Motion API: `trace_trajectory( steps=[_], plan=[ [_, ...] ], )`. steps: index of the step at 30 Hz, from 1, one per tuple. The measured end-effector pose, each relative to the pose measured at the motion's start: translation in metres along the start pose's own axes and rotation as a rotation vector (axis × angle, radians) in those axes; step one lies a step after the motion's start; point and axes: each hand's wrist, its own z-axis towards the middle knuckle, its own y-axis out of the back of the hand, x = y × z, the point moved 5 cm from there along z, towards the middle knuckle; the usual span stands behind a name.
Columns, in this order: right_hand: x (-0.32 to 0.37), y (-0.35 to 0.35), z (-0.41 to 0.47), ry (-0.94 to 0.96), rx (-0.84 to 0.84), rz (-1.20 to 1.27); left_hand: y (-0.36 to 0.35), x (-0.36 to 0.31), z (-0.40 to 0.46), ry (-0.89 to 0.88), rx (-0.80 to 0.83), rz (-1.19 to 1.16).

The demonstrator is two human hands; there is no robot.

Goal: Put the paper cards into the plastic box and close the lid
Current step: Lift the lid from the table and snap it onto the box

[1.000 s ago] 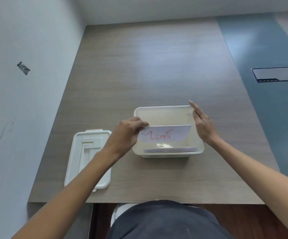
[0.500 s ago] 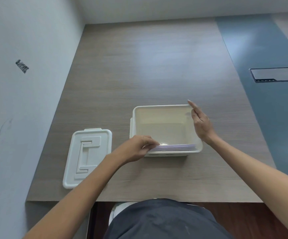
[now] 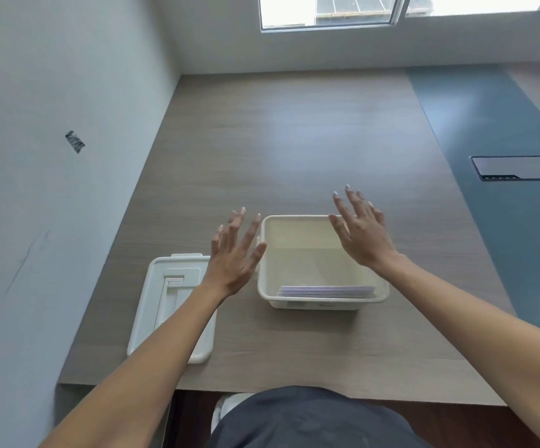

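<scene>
The white plastic box (image 3: 297, 221) stands open on the wooden table, near its front edge. A stack of paper cards (image 3: 327, 291) lies inside against the near wall, only the top edges showing. Its white lid (image 3: 178, 276) lies flat on the table to the left, partly hidden under my left forearm. My left hand (image 3: 234, 255) hovers raised beside the box's left wall, fingers spread, holding nothing. My right hand (image 3: 360, 232) hovers over the box's far right corner, fingers spread and empty.
A white wall runs along the table's left side. The table (image 3: 294, 140) stretches far back toward a window. A blue strip (image 3: 488, 130) with a dark recessed panel (image 3: 519, 167) lies to the right. My dark-clothed lap is below the front edge.
My left hand set the written card down into the box, let go and rose with fingers spread. My right hand lifted off the box's right rim. The view tilted up, showing the window.
</scene>
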Motion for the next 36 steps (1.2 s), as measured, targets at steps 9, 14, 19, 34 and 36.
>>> trace_trajectory(
  steps=[9,14,19,34,36],
  plan=[
    [0.100,-0.031,0.036,0.271,0.171,-0.055,0.008,0.095,-0.064,0.275,-0.043,0.123],
    [0.167,-0.047,0.047,0.419,0.206,-0.073,0.015,0.140,-0.113,0.447,-0.060,0.087],
    [0.238,-0.066,0.054,0.571,0.243,-0.059,0.030,0.172,-0.154,0.624,-0.107,0.059],
    [0.310,-0.178,0.045,0.423,0.708,-0.092,-0.030,0.165,-0.244,1.134,0.017,-0.557],
    [0.307,-0.185,0.045,0.391,0.735,-0.085,-0.033,0.160,-0.242,1.186,0.015,-0.600]
  ],
)
